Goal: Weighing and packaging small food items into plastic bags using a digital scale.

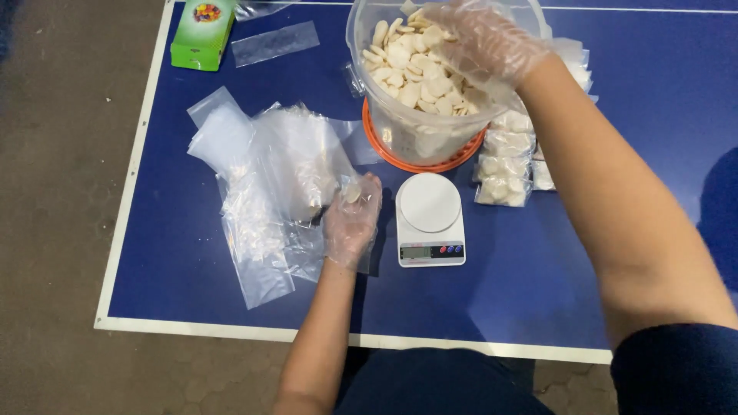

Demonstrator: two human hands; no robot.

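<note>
A large clear tub (pixel 407 127) with an orange base holds many pale round crackers (pixel 411 69). My right hand (pixel 477 38), in a thin clear glove, reaches into the tub's top among the crackers. My left hand (pixel 352 219), also gloved, rests on the blue table and holds a small clear plastic bag (pixel 330 192) at the edge of a pile of such bags (pixel 269 184). A small white kitchen scale (pixel 430 219) stands between my hands, its round plate bare.
Filled small bags of crackers (pixel 503 165) are stacked right of the tub. A green box (pixel 201 34) and a flat clear bag (pixel 275 42) lie at the table's far left. The table's white-lined edge (pixel 231 330) runs near me; concrete floor lies left.
</note>
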